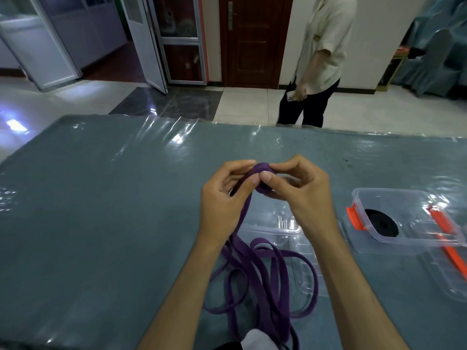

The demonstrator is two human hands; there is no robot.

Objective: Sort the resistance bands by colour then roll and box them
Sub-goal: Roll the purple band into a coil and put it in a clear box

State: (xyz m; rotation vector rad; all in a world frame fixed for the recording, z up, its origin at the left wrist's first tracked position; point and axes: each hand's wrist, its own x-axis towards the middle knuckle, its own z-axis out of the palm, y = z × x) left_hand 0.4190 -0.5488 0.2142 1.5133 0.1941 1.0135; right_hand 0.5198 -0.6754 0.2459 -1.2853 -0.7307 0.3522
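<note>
Now I see my left hand (pixel 222 198) and right hand (pixel 300 195) pinching the long purple fabric resistance band (pixel 255 269), its small roll between both thumbs.

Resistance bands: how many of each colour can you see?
Purple band, being rolled by both hands: 1
Black rolled band, in the clear box: 1
Total: 2
</note>
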